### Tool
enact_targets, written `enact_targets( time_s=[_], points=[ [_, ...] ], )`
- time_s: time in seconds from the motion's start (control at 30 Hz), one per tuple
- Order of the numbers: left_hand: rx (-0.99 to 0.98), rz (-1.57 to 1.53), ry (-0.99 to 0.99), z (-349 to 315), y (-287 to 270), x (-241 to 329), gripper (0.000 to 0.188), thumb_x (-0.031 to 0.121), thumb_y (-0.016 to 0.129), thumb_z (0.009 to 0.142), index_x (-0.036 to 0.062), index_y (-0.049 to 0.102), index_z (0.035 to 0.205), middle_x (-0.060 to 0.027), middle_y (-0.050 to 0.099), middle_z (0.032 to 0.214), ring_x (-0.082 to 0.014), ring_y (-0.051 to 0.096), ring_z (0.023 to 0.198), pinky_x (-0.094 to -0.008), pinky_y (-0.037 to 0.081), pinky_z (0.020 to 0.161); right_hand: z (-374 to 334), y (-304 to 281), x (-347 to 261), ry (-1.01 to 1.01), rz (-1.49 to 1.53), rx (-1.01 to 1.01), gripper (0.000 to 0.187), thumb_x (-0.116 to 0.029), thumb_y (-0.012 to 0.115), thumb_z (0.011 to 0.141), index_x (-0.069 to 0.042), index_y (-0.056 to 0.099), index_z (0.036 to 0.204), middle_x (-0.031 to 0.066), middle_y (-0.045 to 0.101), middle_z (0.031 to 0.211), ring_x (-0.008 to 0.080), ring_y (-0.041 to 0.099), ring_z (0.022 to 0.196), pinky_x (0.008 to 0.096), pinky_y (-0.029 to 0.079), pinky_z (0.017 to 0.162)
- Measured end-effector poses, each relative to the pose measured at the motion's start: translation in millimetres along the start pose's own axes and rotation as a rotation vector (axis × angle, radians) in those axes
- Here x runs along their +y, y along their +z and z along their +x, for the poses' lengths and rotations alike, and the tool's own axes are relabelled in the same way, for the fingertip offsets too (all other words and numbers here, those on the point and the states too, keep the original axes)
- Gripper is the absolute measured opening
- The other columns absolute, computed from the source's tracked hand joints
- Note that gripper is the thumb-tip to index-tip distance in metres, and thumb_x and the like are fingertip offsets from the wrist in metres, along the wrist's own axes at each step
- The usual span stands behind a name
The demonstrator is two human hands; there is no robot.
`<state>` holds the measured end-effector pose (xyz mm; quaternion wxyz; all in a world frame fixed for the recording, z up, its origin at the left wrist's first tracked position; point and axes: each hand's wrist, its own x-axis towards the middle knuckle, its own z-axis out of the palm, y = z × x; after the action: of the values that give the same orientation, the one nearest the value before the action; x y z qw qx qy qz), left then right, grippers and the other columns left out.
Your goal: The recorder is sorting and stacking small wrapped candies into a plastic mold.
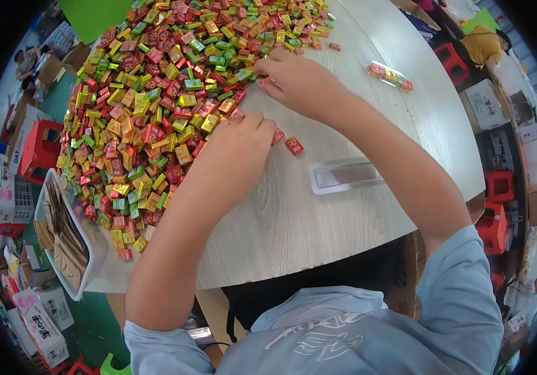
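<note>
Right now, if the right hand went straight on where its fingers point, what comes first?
The right hand would likely meet the heap of small colourful boxes first, right at its fingertips; whether they already touch is unclear.

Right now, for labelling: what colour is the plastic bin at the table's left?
The plastic bin is white, as the head view shows best.

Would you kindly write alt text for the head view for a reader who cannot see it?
A person's left hand and right hand are at the edge of a large heap of small red, yellow, orange and green packs on a pale table. To the right lie a clear tray and a row of similar packs.
</note>
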<state>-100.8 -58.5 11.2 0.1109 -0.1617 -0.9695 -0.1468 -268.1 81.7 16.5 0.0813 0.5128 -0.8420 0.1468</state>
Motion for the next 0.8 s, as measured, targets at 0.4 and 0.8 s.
enact_targets(
  time_s=[0.4,0.8],
  points=[
    [0.070,0.104,-0.023,-3,7,-7,0.014,0.011,0.070,0.090,0.0028,0.063,0.098,-0.0138,0.063,0.098,-0.0334,0.065,0.097,-0.0452,0.050,0.086,-14,5,13,-0.081,0.093,-0.023,0.015,-0.013,0.065,0.100,-0.009,0.067,0.114,0.0095,0.063,0.115,0.0319,0.067,0.103,0.0425,0.054,0.087],
    [0.095,0.113,-0.035,8,4,5,0.013,0.018,0.069,0.094,0.0063,0.064,0.097,-0.0106,0.071,0.093,-0.0277,0.072,0.094,-0.0421,0.053,0.085,-81,-42,37,-0.037,0.176,-0.204,0.031,0.001,0.066,0.096,-0.007,0.062,0.125,0.0089,0.065,0.112,0.0275,0.067,0.100,0.0385,0.055,0.088]
  ],
)
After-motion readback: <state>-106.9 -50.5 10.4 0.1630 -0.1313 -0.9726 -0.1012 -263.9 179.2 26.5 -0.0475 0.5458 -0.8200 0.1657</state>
